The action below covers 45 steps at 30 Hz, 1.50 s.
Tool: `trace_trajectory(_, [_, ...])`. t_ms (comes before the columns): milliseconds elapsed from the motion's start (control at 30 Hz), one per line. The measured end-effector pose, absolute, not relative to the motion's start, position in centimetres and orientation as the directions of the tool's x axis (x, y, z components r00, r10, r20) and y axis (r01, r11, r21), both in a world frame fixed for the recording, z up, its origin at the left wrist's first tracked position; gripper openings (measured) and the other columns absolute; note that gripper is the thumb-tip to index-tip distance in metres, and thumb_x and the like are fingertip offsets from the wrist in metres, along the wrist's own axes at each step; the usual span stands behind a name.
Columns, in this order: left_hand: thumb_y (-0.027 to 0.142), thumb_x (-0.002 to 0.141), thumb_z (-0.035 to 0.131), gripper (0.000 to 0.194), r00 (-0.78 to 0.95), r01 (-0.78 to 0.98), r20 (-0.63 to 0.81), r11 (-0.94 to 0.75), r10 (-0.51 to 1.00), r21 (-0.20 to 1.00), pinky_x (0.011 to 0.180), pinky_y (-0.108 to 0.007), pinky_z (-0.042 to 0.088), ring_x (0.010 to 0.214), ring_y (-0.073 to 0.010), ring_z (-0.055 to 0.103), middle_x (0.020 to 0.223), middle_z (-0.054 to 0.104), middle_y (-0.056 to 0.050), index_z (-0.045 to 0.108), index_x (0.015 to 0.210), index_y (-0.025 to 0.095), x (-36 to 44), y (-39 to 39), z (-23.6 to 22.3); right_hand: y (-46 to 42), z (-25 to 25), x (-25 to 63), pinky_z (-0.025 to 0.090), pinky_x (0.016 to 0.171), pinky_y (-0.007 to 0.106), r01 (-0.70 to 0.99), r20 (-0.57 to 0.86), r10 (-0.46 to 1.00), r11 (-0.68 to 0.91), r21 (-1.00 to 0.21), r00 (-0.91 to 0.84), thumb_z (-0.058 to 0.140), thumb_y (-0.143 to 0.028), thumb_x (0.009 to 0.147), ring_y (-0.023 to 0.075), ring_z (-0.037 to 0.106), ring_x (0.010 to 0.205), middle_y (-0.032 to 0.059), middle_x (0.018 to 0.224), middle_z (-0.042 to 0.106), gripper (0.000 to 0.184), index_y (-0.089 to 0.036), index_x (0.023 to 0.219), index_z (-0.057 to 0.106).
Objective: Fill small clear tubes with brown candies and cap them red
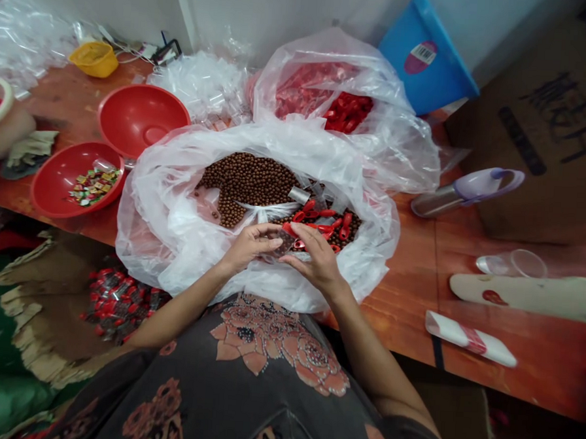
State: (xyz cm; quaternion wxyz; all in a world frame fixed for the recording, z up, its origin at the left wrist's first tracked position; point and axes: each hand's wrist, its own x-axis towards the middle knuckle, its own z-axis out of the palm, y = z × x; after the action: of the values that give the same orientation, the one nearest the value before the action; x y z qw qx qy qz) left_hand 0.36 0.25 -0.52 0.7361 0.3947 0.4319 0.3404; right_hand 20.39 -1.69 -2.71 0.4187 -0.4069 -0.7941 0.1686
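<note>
Head view, looking down: my left hand (249,247) and right hand (315,257) meet over an open clear plastic bag (144,238), their fingertips pinching a small clear packet (282,242) of dark beads from both sides. Just beyond it, inside the bag, lie brown beads (246,184) and red bow-shaped pieces (322,222). The bag sits on the wooden surface (401,304), touching a second plastic bag (378,99) of red pieces. To its left are a red bowl (141,116) and another red bowl (42,190) holding wrapped sweets (93,186).
</note>
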Motion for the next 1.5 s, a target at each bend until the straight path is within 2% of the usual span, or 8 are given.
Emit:
trace_trajectory(167, [0.035, 0.068, 0.082, 0.047, 0.372, -0.147, -0.345, 0.422, 0.862, 0.895, 0.057, -0.024, 0.055, 0.065, -0.0126, 0.066, 0.094, 0.074, -0.007, 0.072, 0.11, 0.017, 0.2, 0.0, -1.2, -2.1, -3.0, 20.5, 0.052, 0.102, 0.048, 0.524, 0.541, 0.76, 0.644, -0.557, -0.36, 0.072, -0.038, 0.083, 0.0272, 0.059, 0.122, 0.0127, 0.134, 0.061, 0.067, -0.026, 0.144, 0.045])
trace_trajectory(500, [0.033, 0.071, 0.079, 0.041, 0.37, -0.106, -0.288, 0.348, 0.883, 0.931, 0.069, -0.029, 0.058, 0.075, -0.0151, 0.068, 0.093, 0.074, -0.008, 0.074, 0.107, 0.016, 0.4, -0.7, -0.8, -2.9, -2.9, 19.8, 0.057, 0.092, 0.043, 0.395, 0.501, 0.854, 0.512, -0.762, -0.141, 0.058, -0.026, 0.094, 0.021, 0.068, 0.106, 0.0052, 0.116, 0.071, 0.028, -0.032, 0.12, 0.067])
trace_trajectory(633, [0.032, 0.07, 0.081, 0.042, 0.383, -0.16, -0.309, 0.392, 0.87, 0.906, 0.066, -0.026, 0.057, 0.072, -0.0131, 0.067, 0.091, 0.073, -0.006, 0.072, 0.107, 0.016, 0.5, -0.7, -0.4, -3.2, -2.8, 19.2, 0.054, 0.097, 0.045, 0.362, 0.5, 0.861, 0.498, -0.788, -0.097, 0.057, -0.028, 0.094, 0.0216, 0.065, 0.112, 0.0056, 0.122, 0.068, 0.032, -0.033, 0.126, 0.061])
trace_trajectory(733, [0.041, 0.071, 0.08, 0.045, 0.388, -0.252, -0.371, 0.484, 0.844, 0.838, 0.058, -0.022, 0.053, 0.07, -0.0123, 0.066, 0.091, 0.072, -0.005, 0.069, 0.108, 0.017, 1.1, -0.6, -0.5, -3.5, -3.0, 18.6, 0.049, 0.103, 0.049, 0.4, 0.468, 0.872, 0.483, -0.779, -0.142, 0.07, -0.041, 0.085, 0.0264, 0.059, 0.121, 0.0096, 0.13, 0.062, 0.057, -0.03, 0.137, 0.049])
trace_trajectory(900, [0.075, 0.086, 0.04, 0.07, 0.517, -0.293, -0.506, 0.699, 0.69, 0.653, 0.043, -0.021, 0.041, 0.064, -0.0171, 0.065, 0.075, 0.068, -0.011, 0.066, 0.109, 0.014, 2.7, -0.7, -1.1, -3.8, -3.6, 17.5, 0.047, 0.104, 0.051, 0.441, 0.444, 0.863, 0.505, -0.742, -0.242, 0.07, -0.042, 0.084, 0.028, 0.055, 0.122, 0.0115, 0.13, 0.057, 0.066, -0.028, 0.14, 0.038])
trace_trajectory(1300, [0.037, 0.096, 0.033, 0.043, 0.405, -0.389, -0.526, 0.662, 0.747, 0.64, 0.06, -0.029, 0.05, 0.041, -0.0093, 0.04, 0.05, 0.046, 0.004, 0.053, 0.131, 0.021, 3.3, -1.3, 0.3, -3.5, -4.0, 17.6, 0.047, 0.103, 0.05, 0.438, 0.463, 0.817, 0.576, -0.69, -0.344, 0.069, -0.032, 0.083, 0.0275, 0.055, 0.123, 0.0111, 0.13, 0.058, 0.062, -0.028, 0.138, 0.041])
trace_trajectory(1400, [0.039, 0.095, 0.034, 0.045, 0.413, -0.386, -0.491, 0.636, 0.767, 0.668, 0.056, -0.026, 0.047, 0.043, -0.0098, 0.043, 0.053, 0.05, 0.004, 0.052, 0.132, 0.021, 3.0, -1.3, 0.0, -3.7, -4.0, 17.8, 0.05, 0.1, 0.048, 0.31, 0.382, 0.889, 0.449, -0.838, -0.253, 0.074, -0.036, 0.078, 0.0263, 0.058, 0.12, 0.0109, 0.13, 0.058, 0.064, -0.027, 0.134, 0.044])
trace_trajectory(1500, [0.041, 0.094, 0.036, 0.048, 0.415, -0.376, -0.458, 0.606, 0.786, 0.701, 0.051, -0.024, 0.045, 0.043, -0.0104, 0.045, 0.054, 0.053, 0.003, 0.049, 0.134, 0.019, 2.6, -1.3, -0.2, -3.7, -4.1, 18.2, 0.058, 0.079, 0.038, 0.063, 0.135, 0.991, 0.136, -0.989, -0.015, 0.067, -0.039, 0.084, 0.0197, 0.069, 0.089, 0.0051, 0.103, 0.069, 0.042, -0.025, 0.121, 0.05])
